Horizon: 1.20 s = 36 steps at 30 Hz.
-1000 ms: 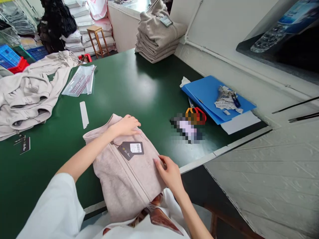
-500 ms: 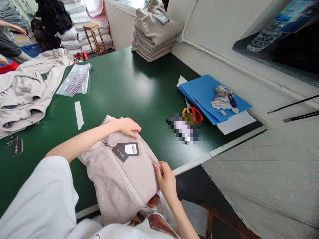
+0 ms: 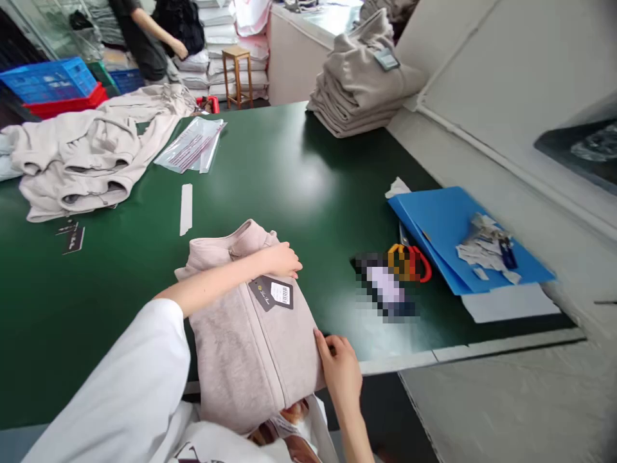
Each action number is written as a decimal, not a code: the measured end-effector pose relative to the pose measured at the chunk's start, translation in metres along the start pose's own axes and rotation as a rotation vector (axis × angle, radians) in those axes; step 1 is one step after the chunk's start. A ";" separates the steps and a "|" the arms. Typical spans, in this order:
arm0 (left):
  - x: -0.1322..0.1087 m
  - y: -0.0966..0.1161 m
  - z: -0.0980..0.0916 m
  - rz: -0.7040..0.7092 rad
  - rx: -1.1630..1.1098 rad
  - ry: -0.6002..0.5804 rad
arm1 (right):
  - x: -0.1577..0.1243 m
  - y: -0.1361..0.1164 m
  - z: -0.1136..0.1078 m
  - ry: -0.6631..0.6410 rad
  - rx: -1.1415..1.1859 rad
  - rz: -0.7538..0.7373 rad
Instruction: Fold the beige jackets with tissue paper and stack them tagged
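Observation:
A folded beige zip-front jacket (image 3: pixel 255 347) lies at the table's near edge, front side up, its lower end overhanging toward my body. Black hang tags (image 3: pixel 276 293), one with a white barcode label, rest on its chest. My left hand (image 3: pixel 282 260) reaches across the jacket below the collar, its fingers curled at the right shoulder edge; the fingertips are partly hidden. Lower down, my right hand (image 3: pixel 342 366) pinches the right side edge between thumb and fingers.
Orange-handled scissors (image 3: pixel 409 262), a blurred phone-like object (image 3: pixel 385 286) and a blue folder (image 3: pixel 434 225) lie to the right. Folded garments (image 3: pixel 361 83) are stacked at the back. Loose garments (image 3: pixel 91 148), plastic bags (image 3: pixel 193 145) and a paper strip (image 3: pixel 186 209) lie left. A person (image 3: pixel 149 38) stands beyond.
The view has swung left, so everything sits further right in it. The jacket lies straighter, with its collar more exposed. Both hands remain on its right edge.

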State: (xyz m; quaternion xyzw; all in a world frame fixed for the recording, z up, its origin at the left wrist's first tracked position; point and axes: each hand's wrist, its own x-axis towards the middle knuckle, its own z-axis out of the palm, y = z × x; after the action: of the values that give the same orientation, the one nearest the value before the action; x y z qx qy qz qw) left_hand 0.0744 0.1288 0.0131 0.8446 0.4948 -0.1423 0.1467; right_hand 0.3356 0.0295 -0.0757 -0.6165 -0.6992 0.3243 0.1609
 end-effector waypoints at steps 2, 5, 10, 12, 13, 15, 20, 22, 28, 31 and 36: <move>-0.031 0.029 0.012 -0.105 -0.013 0.233 | 0.016 -0.001 -0.011 0.013 0.073 -0.101; -0.098 0.083 0.047 -0.357 -0.186 0.715 | 0.041 -0.039 -0.029 0.031 0.101 -0.409; -0.187 0.167 0.131 -1.211 -0.604 1.156 | 0.059 -0.187 0.000 -0.236 -0.005 -1.289; -0.203 0.192 0.156 -1.365 -0.943 1.052 | 0.057 -0.246 0.039 -0.395 -0.116 -1.613; -0.207 0.201 0.164 -1.376 -1.136 0.962 | 0.056 -0.271 0.062 -0.463 -0.192 -1.744; -0.210 0.215 0.174 -1.320 -1.451 0.783 | 0.057 -0.305 0.105 -0.622 -0.400 -1.974; -0.212 0.224 0.181 -1.193 -1.631 0.691 | 0.067 -0.328 0.171 -0.742 -0.698 -2.002; -0.216 0.219 0.180 -1.140 -1.619 0.642 | 0.069 -0.327 0.180 -0.698 -0.727 -1.914; -0.223 0.149 0.163 -1.297 -1.247 0.673 | 0.062 -0.323 0.157 -0.473 -0.478 -1.759; -0.212 0.094 0.148 -1.396 -1.005 0.769 | 0.060 -0.296 0.114 -0.401 -0.229 -1.610; -0.195 0.050 0.137 -1.230 -1.051 0.758 | 0.072 -0.191 0.033 -0.302 0.080 -1.189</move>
State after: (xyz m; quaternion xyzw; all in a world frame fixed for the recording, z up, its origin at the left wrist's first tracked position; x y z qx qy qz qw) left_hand 0.0134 -0.1028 -0.0315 0.2438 0.8770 0.3379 0.2391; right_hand 0.1564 0.0849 0.0120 -0.0618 -0.9258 0.2886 0.2363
